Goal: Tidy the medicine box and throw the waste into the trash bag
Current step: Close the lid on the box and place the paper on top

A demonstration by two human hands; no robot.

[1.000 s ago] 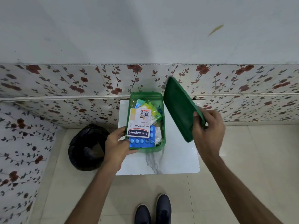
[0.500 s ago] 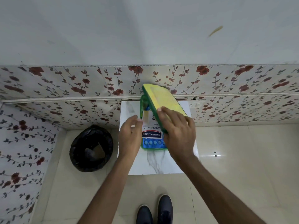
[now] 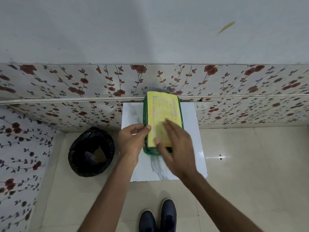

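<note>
- Now the green medicine box [image 3: 145, 114] sits on the white marble-top table [image 3: 192, 139], its yellow-labelled lid [image 3: 164, 111] on.
- The left hand [image 3: 132, 141] pinches the box's left edge; the right hand [image 3: 175, 143] presses flat, fingers spread.
- The black trash bag [image 3: 91, 152] stands open on the floor nearby, something inside.
- Judging by this, tidying looks nearly finished; only seating the lid may remain.

One green medicine box [image 3: 145, 114] with one yellow-labelled lid [image 3: 164, 111]. One black trash bag [image 3: 91, 152]. One white marble desk [image 3: 192, 131]. Two hands: left hand [image 3: 132, 139], right hand [image 3: 175, 144]. Two dark shoes [image 3: 158, 216].
</note>
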